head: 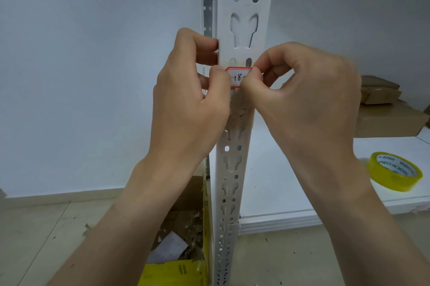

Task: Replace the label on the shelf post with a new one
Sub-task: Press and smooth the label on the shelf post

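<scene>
Both hands at label, mid-height on post. Left hand grip: fingers curled round post edge, thumb on label's left end. Right hand grip: pinches right end. Peeling or pressing unclear, fingers hide it. Risks: uneven pull tears paper; skewed press creases it.

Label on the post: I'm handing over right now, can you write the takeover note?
Left hand grips the post edge, thumb on the left end of the label.
Right hand pinches its right end.
The label, marked 18, lies across the post, residue just below.
Tape lies on the shelf.
Done: unclear, cannot tell if this label is old or new.
Left: settle that, then press it flat or peel it.
</scene>
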Action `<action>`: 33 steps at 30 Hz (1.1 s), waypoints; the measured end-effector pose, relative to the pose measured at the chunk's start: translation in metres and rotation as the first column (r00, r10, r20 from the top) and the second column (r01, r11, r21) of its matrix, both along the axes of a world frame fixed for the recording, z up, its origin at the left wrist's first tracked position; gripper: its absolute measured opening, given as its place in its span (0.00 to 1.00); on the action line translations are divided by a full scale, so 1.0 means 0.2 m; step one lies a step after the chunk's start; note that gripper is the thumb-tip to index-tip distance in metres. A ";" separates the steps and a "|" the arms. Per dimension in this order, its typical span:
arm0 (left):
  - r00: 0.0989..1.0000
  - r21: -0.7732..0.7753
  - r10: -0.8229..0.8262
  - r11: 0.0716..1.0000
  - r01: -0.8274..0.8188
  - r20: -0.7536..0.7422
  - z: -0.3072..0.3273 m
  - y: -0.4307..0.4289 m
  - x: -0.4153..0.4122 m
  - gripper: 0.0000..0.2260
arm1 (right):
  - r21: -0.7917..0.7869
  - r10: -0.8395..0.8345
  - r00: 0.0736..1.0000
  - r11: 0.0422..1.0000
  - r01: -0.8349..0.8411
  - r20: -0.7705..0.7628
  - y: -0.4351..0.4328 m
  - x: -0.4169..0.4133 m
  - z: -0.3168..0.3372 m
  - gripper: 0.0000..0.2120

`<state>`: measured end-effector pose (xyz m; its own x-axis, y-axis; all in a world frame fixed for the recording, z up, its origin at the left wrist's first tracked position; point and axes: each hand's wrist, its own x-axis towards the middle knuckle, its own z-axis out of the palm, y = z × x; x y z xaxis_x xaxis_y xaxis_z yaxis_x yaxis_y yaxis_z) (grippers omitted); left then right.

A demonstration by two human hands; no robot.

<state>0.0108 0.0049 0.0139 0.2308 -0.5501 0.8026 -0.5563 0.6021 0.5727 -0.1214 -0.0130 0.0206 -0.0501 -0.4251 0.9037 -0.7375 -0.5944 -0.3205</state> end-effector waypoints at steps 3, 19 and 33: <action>1.000 -0.003 0.013 1.000 -0.013 0.004 0.00 0.00 0.00 0.07 | -0.020 0.030 1.000 0.999 -0.030 -0.011 0.02 -0.03 0.00 0.05; 1.000 0.021 -0.021 1.000 0.022 -0.008 0.01 0.00 0.00 0.07 | 0.023 -0.018 0.998 1.000 0.020 -0.060 0.02 -0.04 0.00 0.09; 0.999 -0.001 -0.030 1.000 0.030 -0.033 0.01 -0.01 -0.01 0.07 | 0.096 -0.067 0.998 0.993 0.068 -0.017 0.04 -0.01 0.05 0.06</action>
